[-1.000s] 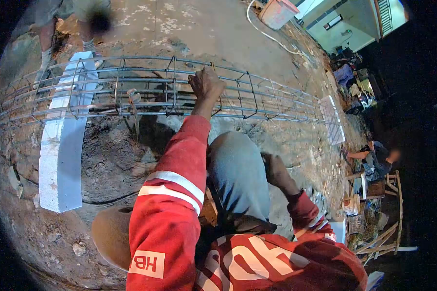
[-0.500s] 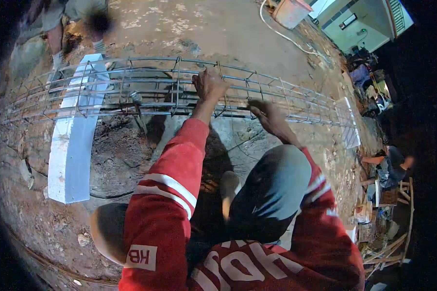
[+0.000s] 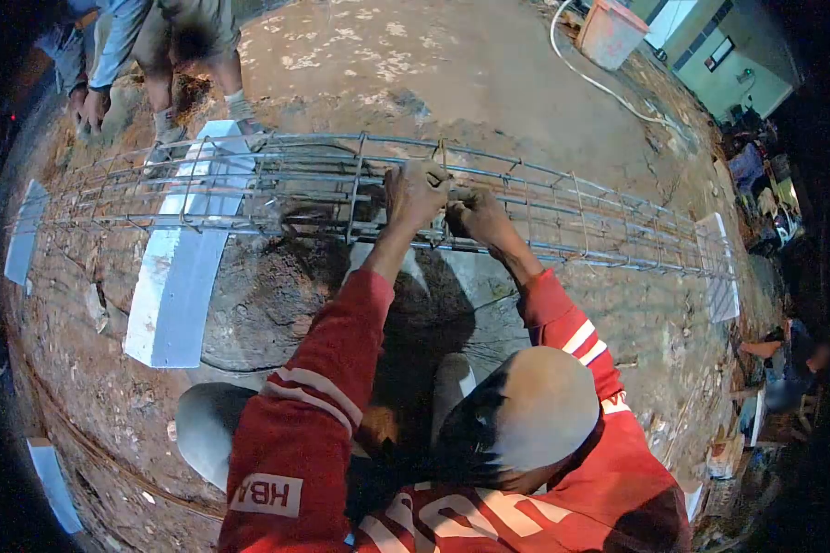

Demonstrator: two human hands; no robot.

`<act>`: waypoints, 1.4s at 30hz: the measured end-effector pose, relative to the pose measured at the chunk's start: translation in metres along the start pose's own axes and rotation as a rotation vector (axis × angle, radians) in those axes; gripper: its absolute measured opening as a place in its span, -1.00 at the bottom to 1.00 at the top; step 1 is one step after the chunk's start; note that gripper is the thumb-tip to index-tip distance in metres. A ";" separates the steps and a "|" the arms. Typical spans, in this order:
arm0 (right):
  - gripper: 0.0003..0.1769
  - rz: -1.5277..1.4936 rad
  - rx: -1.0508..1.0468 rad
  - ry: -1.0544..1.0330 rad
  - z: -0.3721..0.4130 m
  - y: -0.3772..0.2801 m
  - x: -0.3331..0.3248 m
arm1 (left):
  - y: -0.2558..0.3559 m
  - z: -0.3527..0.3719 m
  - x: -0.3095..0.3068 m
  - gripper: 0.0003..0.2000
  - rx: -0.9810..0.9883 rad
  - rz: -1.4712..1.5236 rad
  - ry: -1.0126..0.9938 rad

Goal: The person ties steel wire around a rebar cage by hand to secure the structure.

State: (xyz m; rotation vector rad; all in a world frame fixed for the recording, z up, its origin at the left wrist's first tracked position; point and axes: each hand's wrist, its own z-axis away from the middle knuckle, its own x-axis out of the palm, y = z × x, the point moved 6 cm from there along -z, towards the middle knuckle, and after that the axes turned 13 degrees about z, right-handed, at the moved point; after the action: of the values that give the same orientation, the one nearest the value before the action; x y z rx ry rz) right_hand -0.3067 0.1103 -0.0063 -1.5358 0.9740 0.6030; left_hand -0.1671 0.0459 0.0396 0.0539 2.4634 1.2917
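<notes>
A long rebar cage (image 3: 318, 180) of thin bars and square stirrups stretches across the view in front of my knees. My left hand (image 3: 418, 192) is closed at the cage, its fingers curled by a stirrup near the top bar. Close beside it on the right, my right hand (image 3: 481, 219) is also closed, fingertips turned toward the left hand. Whatever is pinched in either hand is too small or hidden to make out. The cage passes over a long white block (image 3: 171, 290) on the left and reaches another white block (image 3: 721, 267) at the right end.
Another person's legs (image 3: 194, 51) and lowered hands (image 3: 92, 106) are at the upper left, beyond the cage. A pinkish bucket (image 3: 610, 35) and a pale hose (image 3: 586, 88) lie at the upper right. More white blocks (image 3: 53, 484) sit at the far left on muddy ground.
My right hand has moved left and up, close to the left hand. The view has shifted, so the cage sits lower and more of the other person shows.
</notes>
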 end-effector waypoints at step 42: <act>-0.81 0.413 0.049 -0.158 0.018 -0.061 -0.087 | -0.021 -0.019 0.010 -0.70 -0.186 -0.142 -0.128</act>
State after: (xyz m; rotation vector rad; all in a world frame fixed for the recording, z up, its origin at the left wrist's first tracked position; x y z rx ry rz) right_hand -0.2979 0.1493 0.0934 -1.2279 1.1830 0.9678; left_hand -0.1799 0.0206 0.0298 -0.0822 2.1892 1.4028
